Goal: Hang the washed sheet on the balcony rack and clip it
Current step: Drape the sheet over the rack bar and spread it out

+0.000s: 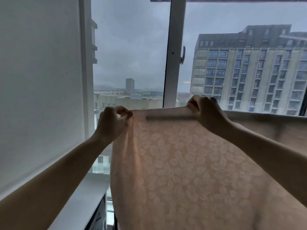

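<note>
A pale peach sheet (pixel 174 163) with a leaf pattern hangs in front of me and fills the lower middle and right of the head view. Its top edge runs level from left to right, and a dark straight bar (pixel 167 118) shows through the cloth just under that edge. My left hand (pixel 111 123) pinches the sheet's top left corner. My right hand (pixel 206 112) grips the top edge further right, with its fingers curled over the cloth. No clip is in view.
A white wall (pixel 41 80) stands close on the left, with a white sill (pixel 86 196) below it. Behind the sheet is a large window with a white upright frame (pixel 174 55) and a handle (pixel 183 54). Buildings show outside.
</note>
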Demonstrator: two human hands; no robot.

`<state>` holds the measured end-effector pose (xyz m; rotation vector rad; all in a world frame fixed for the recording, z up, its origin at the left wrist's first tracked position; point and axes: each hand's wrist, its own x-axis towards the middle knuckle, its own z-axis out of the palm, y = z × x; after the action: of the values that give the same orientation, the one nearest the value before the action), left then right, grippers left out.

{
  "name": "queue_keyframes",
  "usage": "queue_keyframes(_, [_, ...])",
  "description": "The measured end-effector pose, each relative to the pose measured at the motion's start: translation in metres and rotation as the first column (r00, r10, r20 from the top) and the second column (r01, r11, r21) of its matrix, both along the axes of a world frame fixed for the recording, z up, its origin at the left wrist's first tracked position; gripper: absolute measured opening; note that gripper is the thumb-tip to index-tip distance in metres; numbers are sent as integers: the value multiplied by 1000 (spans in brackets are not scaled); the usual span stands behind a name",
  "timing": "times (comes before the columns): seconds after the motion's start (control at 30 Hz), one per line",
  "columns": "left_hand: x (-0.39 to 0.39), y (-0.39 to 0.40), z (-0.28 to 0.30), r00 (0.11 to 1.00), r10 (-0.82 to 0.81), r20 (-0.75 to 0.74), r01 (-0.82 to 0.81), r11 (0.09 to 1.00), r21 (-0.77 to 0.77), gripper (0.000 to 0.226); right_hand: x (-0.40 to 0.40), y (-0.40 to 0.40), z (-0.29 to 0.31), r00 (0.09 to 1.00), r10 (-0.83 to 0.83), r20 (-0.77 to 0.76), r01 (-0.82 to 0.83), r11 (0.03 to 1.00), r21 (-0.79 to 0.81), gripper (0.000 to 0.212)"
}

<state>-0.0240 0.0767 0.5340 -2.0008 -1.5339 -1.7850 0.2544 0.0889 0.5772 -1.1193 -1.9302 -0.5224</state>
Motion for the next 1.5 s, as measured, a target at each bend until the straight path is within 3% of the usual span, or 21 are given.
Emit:
queue_keyframes(0.23, [-49,-6,-6,975,215,61,-214,977,-12,16,-62,10,10,998,62,18,-62,998,-3,15])
queue_keyframes(0.37, [-73,-12,-16,959,282,18,-275,947,-166,19,-84,11,0,993,94,66,-92,995,-37,14])
queue_keyframes(0.53, [-87,-20,-29,967,224,-123,-256,864,-434,19,-79,12,-11,978,159,137,-148,985,-88,10])
queue_keyframes(0.67, [-82,-20,-28,951,222,-213,-291,874,-390,14,-54,4,-8,980,138,146,-127,988,-84,7])
queue_keyframes(0.9, [-77,-8,-32,996,54,64,-31,945,-325,12,-12,-9,-10,998,47,32,-44,994,-99,5])
queue_keyframes(1.07, [-78,-2,-36,992,59,112,-30,969,-243,14,-28,-3,-14,997,43,60,-41,998,-41,5])
queue_keyframes(1.27, [-104,-1,-34,982,125,143,-100,981,-166,15,-57,10,-1,997,66,-44,-64,998,27,8])
queue_keyframes(1.37, [-118,-7,-41,984,160,81,-139,965,-222,12,-79,14,0,994,95,-58,-94,995,20,9])
queue_keyframes(1.5, [-140,-14,-64,991,134,7,-114,870,-480,16,-102,16,-6,993,120,-12,-121,992,-35,11])
